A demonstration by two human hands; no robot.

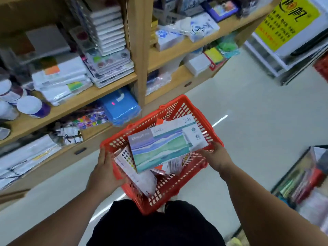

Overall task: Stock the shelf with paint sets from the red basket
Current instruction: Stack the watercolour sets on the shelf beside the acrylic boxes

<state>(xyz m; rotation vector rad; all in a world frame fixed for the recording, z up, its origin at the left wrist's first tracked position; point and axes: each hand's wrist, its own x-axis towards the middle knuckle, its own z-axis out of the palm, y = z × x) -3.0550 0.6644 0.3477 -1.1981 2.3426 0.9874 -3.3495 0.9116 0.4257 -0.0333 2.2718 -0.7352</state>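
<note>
Basket (193,110) red lattice; top paint set (159,150) blue-green-purple wavy bands on white; shelf (74,102) tan wood; sign (291,20) yellow.

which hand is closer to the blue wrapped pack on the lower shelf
Left. The left hand grips the red basket at its near-shelf end, below the blue pack; the right hand grips the opposite end, farther away.

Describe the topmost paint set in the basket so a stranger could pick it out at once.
Find the red plastic mesh basket in front of the wooden shelves. On top of its pile lies a flat rectangular cardboard box. Unlike the white dotted box under it, it bears wavy blue, purple and green bands.
</note>
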